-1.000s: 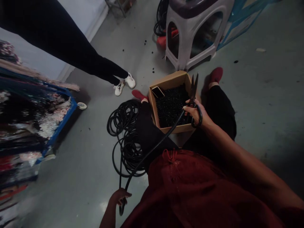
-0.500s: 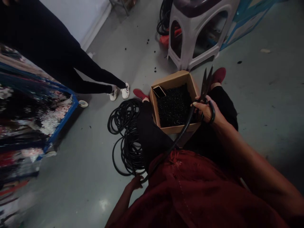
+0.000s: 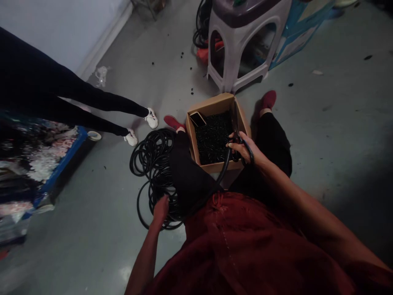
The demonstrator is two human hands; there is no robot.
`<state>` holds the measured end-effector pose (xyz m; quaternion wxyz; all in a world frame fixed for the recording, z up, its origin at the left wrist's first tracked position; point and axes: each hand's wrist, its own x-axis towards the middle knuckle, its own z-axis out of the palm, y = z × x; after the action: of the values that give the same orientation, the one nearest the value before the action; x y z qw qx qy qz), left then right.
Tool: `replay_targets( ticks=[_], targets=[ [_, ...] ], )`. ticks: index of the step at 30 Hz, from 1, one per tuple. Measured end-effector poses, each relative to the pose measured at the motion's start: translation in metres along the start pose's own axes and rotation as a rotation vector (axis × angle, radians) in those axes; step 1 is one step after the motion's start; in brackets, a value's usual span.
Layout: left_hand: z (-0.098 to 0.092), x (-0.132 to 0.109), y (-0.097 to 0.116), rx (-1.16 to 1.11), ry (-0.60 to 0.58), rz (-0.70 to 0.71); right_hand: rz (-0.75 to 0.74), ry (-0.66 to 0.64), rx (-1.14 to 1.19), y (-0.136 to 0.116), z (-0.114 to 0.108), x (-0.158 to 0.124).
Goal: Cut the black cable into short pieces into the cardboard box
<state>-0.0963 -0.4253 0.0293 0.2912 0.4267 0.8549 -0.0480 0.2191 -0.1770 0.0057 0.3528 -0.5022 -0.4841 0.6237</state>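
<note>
Over the right side of a cardboard box point(image 3: 211, 168), my right hand point(image 3: 242, 148) is closed round black scissors point(image 3: 236, 121) and the end of a black ribbed tube point(image 3: 225, 164). The tube runs down across my lap. Small black pieces point(image 3: 215, 137) fill much of the box, with a phone-like object point(image 3: 198, 119) lying on them at the upper left. My left hand point(image 3: 161, 209) is over a pile of coiled black tubing point(image 3: 153, 153) on the floor; its fingers look curled, but what they hold is hidden.
Beyond the box stands a grey plastic stool point(image 3: 229, 61) beside a blue box point(image 3: 291, 41). A person in black trousers point(image 3: 101, 98) and white shoes stands at the left. Behind them is a blue-framed rack point(image 3: 66, 162) with packed goods. Small dark bits dot the floor.
My left hand has moved up from the tube near my lap onto the coils. The scissors have turned and now point over the box. The person's legs have shifted, and the whole view has moved.
</note>
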Motion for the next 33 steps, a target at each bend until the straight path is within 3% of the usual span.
replay_targets(
  ticks=[2,3,5,7,9,10,12,17,19,25,28,33],
  targets=[
    [-0.013,0.019,0.027,-0.101,0.061,0.052,-0.020,-0.022,-0.008,0.000,0.003,-0.005],
    [-0.017,0.026,0.046,-0.278,0.109,0.113,-0.028,-0.032,-0.012,0.000,0.004,-0.006],
    [-0.018,0.032,0.095,-0.619,0.057,0.273,-0.041,-0.044,-0.037,-0.002,0.006,-0.010],
    [-0.010,0.033,0.145,-0.881,-0.171,0.353,-0.065,-0.042,-0.083,-0.005,0.007,-0.013],
    [0.002,0.031,0.187,-1.060,-0.466,0.282,-0.097,-0.046,-0.128,-0.009,0.006,-0.016],
    [0.008,0.030,0.203,-1.136,-0.594,0.241,-0.116,-0.052,-0.140,-0.010,0.005,-0.018],
    [0.018,0.027,0.223,-1.270,-0.741,0.189,-0.149,-0.059,-0.150,-0.013,0.002,-0.021],
    [0.027,0.025,0.231,-1.308,-0.872,0.187,-0.161,-0.034,-0.143,-0.014,0.000,-0.026],
    [0.029,0.029,0.229,-1.251,-0.816,0.201,-0.144,-0.022,-0.117,-0.012,0.001,-0.026],
    [0.033,0.049,0.218,-0.767,-0.400,0.429,-0.075,0.054,0.020,0.009,0.005,-0.024],
    [0.032,0.054,0.214,-0.637,-0.379,0.503,-0.045,0.051,0.073,0.020,0.006,-0.024],
    [0.036,0.052,0.210,-0.703,-0.476,0.433,-0.028,0.013,0.112,0.026,0.008,-0.027]
  ],
)
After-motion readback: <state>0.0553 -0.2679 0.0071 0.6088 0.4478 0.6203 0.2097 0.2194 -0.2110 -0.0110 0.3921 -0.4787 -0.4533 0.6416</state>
